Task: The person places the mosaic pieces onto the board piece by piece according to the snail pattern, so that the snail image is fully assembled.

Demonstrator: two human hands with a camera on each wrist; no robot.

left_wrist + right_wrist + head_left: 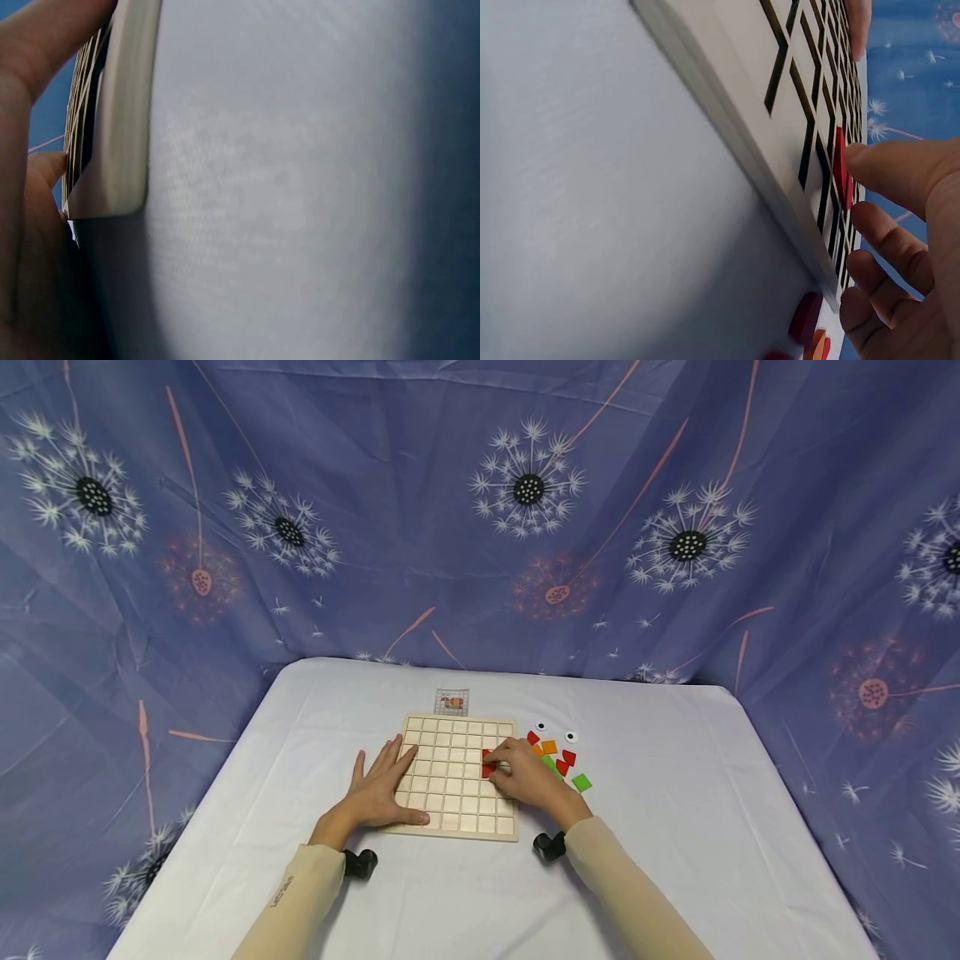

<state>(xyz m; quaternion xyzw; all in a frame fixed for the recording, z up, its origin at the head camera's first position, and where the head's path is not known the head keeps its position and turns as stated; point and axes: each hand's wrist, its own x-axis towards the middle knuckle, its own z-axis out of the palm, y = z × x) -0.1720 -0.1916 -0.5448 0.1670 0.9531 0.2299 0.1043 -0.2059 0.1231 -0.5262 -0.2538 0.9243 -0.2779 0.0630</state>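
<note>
A square wooden grid board (455, 802) with shallow cells lies on the table. My left hand (377, 792) rests on its left side with the fingers spread and the thumb over the near edge. Over the right part of the board, my right hand (531, 775) holds a red tile (487, 770) between thumb and curled fingers. In the right wrist view the thumb tip lies against the red tile (841, 161), which sits low over the cells. The fingers partly cover the red in the head view.
Right of the board lie loose pieces: a green square (582, 782), an orange square (550, 747), several red rounded pieces (569, 757) and two eye discs (572, 737). A small picture card (452, 702) lies behind the board. A patterned curtain (420, 510) hangs behind the white-covered table (637, 877).
</note>
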